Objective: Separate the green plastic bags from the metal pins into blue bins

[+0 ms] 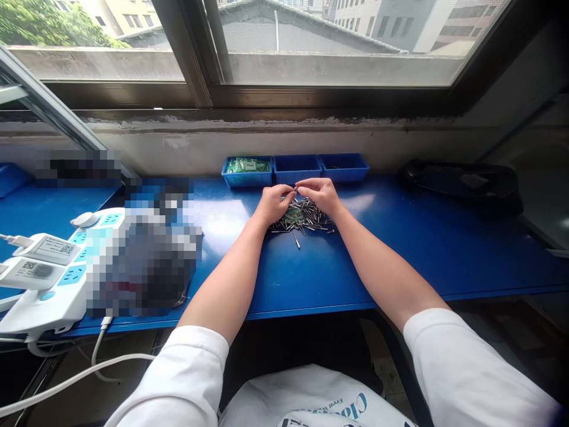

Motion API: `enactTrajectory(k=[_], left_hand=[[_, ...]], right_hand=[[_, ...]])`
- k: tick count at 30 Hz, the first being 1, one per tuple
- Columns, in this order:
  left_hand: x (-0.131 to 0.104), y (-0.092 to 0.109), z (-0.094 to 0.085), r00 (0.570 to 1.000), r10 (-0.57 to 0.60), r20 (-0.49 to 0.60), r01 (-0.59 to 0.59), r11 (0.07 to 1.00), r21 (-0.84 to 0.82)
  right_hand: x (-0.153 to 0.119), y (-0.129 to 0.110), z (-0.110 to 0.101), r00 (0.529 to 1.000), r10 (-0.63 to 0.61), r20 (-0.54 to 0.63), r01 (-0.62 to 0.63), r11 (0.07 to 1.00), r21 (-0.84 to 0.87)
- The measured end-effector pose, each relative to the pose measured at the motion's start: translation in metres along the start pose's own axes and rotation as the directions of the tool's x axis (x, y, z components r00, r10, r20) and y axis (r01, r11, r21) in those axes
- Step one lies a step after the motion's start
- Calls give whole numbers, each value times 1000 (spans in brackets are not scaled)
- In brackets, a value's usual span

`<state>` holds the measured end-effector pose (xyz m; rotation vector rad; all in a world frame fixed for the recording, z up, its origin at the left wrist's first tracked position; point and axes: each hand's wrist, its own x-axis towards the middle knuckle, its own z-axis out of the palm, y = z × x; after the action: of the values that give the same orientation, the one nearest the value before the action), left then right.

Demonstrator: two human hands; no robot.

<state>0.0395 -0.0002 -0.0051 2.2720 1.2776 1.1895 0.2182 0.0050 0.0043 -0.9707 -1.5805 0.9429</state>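
- Head view: the left hand (276,206) and right hand (322,194) are pinching a small dark piece (296,189) between fingertips; its long axis is too small to tell.
- A pile of slim metal pins (313,214) is lying between the hands, slightly nearer the wearer, neither hand clearly closer.
- One loose pin (296,240) is lying apart, pointing roughly wearerward.
- Three blue bins (293,177) are standing beyond, the left one holding green packets (248,165).
- White shirt (306,385) lettering is reading "Clo…", partly hidden; white chargers (52,250) are showing QR labels, print illegible.
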Motion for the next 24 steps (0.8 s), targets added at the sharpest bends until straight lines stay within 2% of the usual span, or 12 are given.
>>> enactTrajectory(k=[3,6,9,12,14,17,20,24], left_hand=[[1,1,-2,1000,-24,-13,24,999,22],[2,1,-4,990,-111,-91,119,989,89],[2,-2,-4,969,-199,-143,221,962,160],[2,-6,-3,962,-251,-109,269,940,210],[2,-7,-1,963,-262,-59,269,934,235],[1,-7,0,968,-250,18,238,937,255],[1,-7,1,968,-238,79,210,940,269],[1,-8,1,968,-230,95,196,940,278]], right_hand=[[2,0,-3,999,-37,-9,36,997,-74],[5,-2,-7,992,-96,-82,70,960,-273],[9,-1,-11,985,-120,-128,33,845,-534],[13,6,-12,989,-84,-121,-27,704,-710],[15,12,-13,993,-54,-109,-49,641,-766],[18,19,-12,996,-19,-86,-58,595,-802],[18,20,-12,997,-11,-79,-58,581,-812],[16,16,-11,995,-39,-96,-55,590,-806]])
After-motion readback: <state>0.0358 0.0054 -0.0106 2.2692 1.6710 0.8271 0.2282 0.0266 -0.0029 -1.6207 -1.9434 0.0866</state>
